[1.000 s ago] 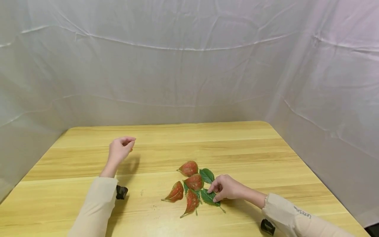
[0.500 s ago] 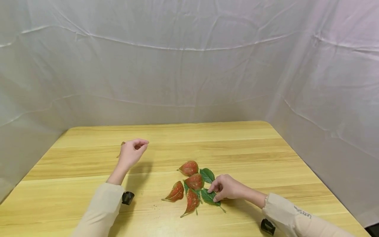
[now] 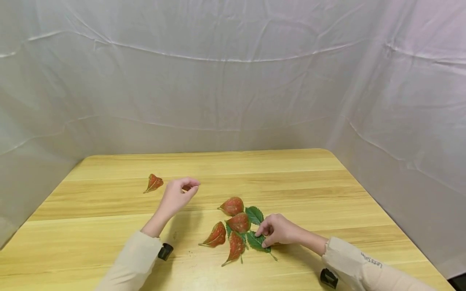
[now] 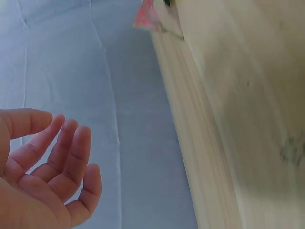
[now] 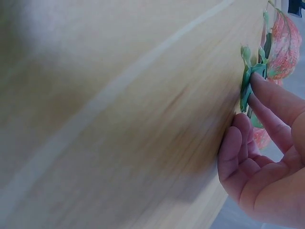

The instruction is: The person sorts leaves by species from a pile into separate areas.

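My left hand (image 3: 178,193) hovers above the table's middle left with its fingers loosely bent. Nothing is between them in the left wrist view. A single red leaf-shaped piece (image 3: 154,183) with a thin stem lies farther back, left of that hand. My right hand (image 3: 278,231) holds a serrated green leaf (image 3: 257,241) against the table, thumb and index finger at its edges. In the right wrist view, the same leaf (image 5: 246,83) is seen edge-on at the fingertips. Beside it several red, yellow-speckled leaf pieces (image 3: 239,223) lie in a cluster, partly over other green leaves (image 3: 254,215).
The wood-grain table (image 3: 309,182) has rounded far corners. Pale cloth sheets (image 3: 225,89) hang behind it and along both sides. A black wrist strap piece (image 3: 165,251) shows beneath the left sleeve, another (image 3: 329,279) beneath the right.
My left hand has moved right and slightly toward me, uncovering the red leaf piece at the back left. The right hand and the cluster have stayed in place.
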A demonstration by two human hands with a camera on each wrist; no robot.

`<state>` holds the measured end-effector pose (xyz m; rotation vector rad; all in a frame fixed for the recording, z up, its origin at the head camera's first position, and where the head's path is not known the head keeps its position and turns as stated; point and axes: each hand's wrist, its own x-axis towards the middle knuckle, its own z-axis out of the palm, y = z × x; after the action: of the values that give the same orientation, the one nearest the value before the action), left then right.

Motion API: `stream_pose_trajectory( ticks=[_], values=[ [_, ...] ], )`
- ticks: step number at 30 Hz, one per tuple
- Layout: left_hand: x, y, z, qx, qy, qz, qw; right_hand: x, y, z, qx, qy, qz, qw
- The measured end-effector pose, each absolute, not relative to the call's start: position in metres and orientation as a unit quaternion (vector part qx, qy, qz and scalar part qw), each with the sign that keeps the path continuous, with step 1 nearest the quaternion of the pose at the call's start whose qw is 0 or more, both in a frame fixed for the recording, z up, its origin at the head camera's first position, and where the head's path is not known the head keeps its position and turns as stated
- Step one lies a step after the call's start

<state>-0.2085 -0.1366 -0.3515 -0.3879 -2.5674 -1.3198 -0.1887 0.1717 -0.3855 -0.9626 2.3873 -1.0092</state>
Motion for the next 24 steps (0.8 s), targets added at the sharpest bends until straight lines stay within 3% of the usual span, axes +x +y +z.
stream_pose_trajectory(
  ticks=[10,18,24],
  values=[
    [-0.199,-0.122,-0.360,-0.232,-0.867,-0.436,0.063,-0.190,0.171,-0.384,-0.343,0.849,-0.356,0.189],
    [-0.197,-0.122,-0.361,-0.311,-0.856,-0.409,-0.054,-0.187,0.169,-0.385,-0.344,0.848,-0.356,0.189],
    [-0.195,-0.122,-0.361,-0.334,-0.845,-0.406,-0.097,-0.187,0.169,-0.384,-0.344,0.848,-0.356,0.189]
  ],
)
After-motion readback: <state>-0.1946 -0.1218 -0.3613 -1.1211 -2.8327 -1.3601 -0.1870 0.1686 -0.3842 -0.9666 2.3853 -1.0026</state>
